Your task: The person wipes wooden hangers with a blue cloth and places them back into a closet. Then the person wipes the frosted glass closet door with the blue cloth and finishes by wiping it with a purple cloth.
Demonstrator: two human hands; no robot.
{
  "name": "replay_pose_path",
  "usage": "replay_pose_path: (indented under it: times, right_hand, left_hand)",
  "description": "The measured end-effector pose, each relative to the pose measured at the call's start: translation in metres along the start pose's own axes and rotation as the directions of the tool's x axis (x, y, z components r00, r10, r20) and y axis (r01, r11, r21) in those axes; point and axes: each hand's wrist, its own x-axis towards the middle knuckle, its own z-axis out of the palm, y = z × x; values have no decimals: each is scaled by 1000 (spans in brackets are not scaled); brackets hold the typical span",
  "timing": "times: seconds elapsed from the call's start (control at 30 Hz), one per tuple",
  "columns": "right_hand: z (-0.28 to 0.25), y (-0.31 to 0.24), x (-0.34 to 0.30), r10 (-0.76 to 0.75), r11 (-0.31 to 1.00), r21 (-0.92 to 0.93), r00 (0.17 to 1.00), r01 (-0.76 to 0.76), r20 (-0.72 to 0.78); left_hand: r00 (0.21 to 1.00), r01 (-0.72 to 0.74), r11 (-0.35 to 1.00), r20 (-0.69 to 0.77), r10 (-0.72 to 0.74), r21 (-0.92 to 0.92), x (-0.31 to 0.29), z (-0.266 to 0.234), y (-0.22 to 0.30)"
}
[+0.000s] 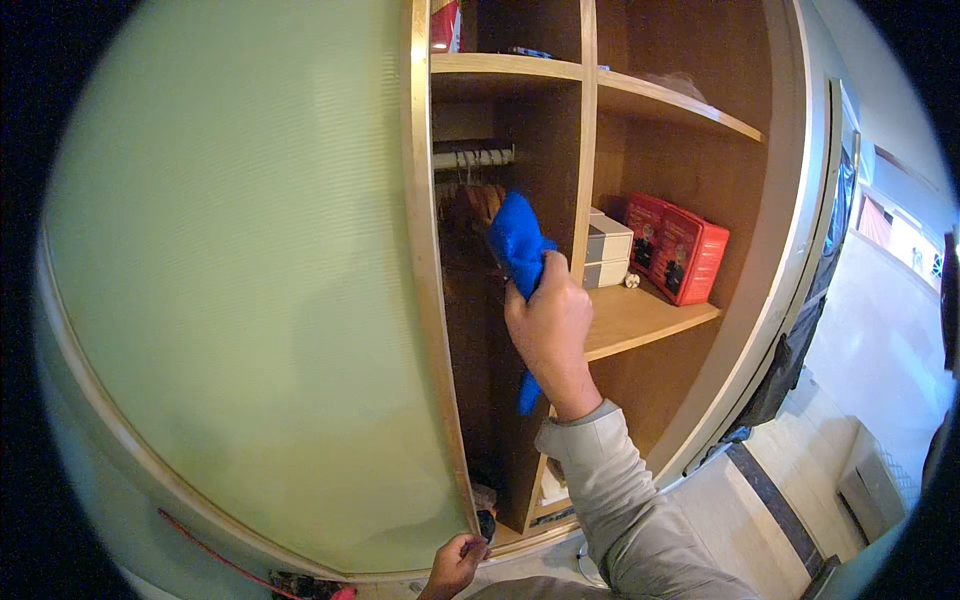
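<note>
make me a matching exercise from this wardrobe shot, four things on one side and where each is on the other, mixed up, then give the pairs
Things
1. blue cloth
2. red boxes
3. left hand
4. grey and white boxes

Places
A. low down, at the bottom edge of the green sliding door
B. gripped in the right hand, held up against the wooden upright
C. standing on the wooden shelf, furthest to the right
D. stacked on the same shelf, just right of the upright

Pairs: 1-B, 2-C, 3-A, 4-D
</note>
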Motion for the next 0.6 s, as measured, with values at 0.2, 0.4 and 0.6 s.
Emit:
replay_pose_path:
  times: [0.2, 0.4, 0.6]
  right_hand:
    - [-4, 23, -31, -56, 998, 40, 990, 51, 128]
    - [-36, 69, -93, 6, 988, 146, 957, -50, 290]
    - [-68, 156, -188, 201, 923, 179, 825, -340, 529]
  left_hand:
    - [997, -77, 997, 2, 77, 30, -3, 17, 13]
    - [998, -22, 997, 54, 26, -73, 6, 42, 24]
    - [954, -247, 936, -103, 280, 252, 33, 61, 72]
